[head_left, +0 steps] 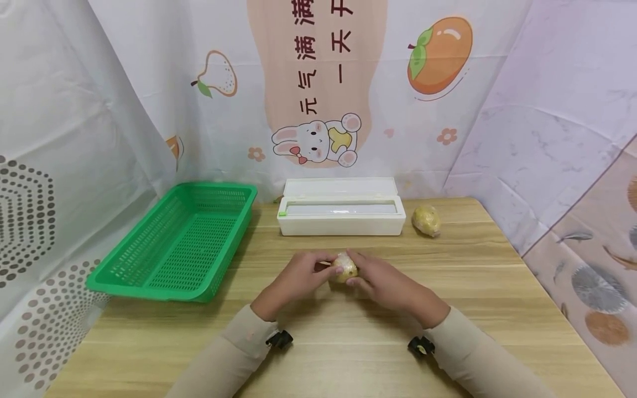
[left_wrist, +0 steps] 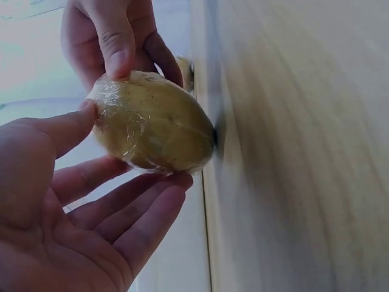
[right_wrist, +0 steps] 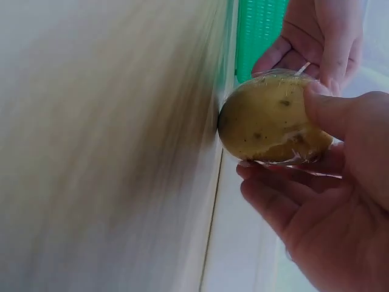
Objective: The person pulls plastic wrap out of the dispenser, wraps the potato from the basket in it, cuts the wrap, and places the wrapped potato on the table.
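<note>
A potato wrapped in clear plastic film sits between both hands over the middle of the table. My left hand grips it from the left, thumb on the near upper side and fingers beneath and behind. From the right, my right hand holds it the same way. In the left wrist view the shiny film lies tight over the potato, with a few wrinkles. Dark spots show through the film on the potato in the right wrist view, where its lower end is right at the tabletop.
Behind the hands stands a white cling film box with its lid raised. Another film-wrapped potato lies to the right of the box. A green plastic basket stands at the left of the wooden table. A printed curtain hangs behind.
</note>
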Available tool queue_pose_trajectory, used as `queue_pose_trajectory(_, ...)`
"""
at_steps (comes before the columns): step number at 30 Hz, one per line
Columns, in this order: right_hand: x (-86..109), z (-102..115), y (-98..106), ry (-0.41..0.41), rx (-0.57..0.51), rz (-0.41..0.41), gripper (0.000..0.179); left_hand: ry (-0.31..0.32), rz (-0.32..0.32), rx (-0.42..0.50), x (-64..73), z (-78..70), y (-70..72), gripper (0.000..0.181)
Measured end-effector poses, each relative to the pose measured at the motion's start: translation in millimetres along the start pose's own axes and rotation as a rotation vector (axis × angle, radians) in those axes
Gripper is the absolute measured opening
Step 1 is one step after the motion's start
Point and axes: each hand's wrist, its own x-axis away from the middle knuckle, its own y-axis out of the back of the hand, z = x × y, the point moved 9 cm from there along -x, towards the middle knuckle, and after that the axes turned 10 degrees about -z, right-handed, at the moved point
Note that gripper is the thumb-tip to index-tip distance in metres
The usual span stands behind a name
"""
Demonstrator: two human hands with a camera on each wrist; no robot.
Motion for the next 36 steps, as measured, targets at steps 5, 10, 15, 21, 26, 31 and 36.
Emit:
queue_pose_trajectory(5, -4.3, -7.6, 6.8, -0.071, -0.140, -0.053, 0.060, 0.023, -0.028, -0.015, 0.8, 0.5, 3.8, 0.038)
queue_pose_trajectory(10, -6.5, -14.3, 15.9, -0.138, -0.237, -0.129, 0.051, 0.060, -0.017, 0.003, 2.7, 0.4, 5.8, 0.047)
queue_pose_trajectory(15, -6.8, -19.2, 22.6, -0.176, -0.313, -0.202, 0.039, -0.004, 0.018, 0.030, 2.6, -6.2, 3.1, 0.063)
queue_pose_trajectory(21, -7.0, -20.6, 22.4, -0.184, -0.358, -0.186, 0.035, -0.007, 0.026, 0.045, 1.7, -6.1, -0.5, 0.057)
queue_pose_trajectory(26, -5.9, -16.8, 14.3, -0.127, -0.309, -0.060, 0.066, 0.032, 0.056, 0.118, 2.4, -1.9, -5.2, 0.045)
queue_pose_trajectory(31, -4.1, -12.3, 5.7, -0.080, -0.301, 0.032, 0.096, 0.064, 0.095, 0.173, 3.8, 1.4, -8.8, 0.032)
queue_pose_trajectory(36, 0.1, -14.4, -2.2, -0.098, -0.314, 0.082, 0.095, 0.152, 0.168, 0.247, 7.1, 8.9, -18.6, 0.027)
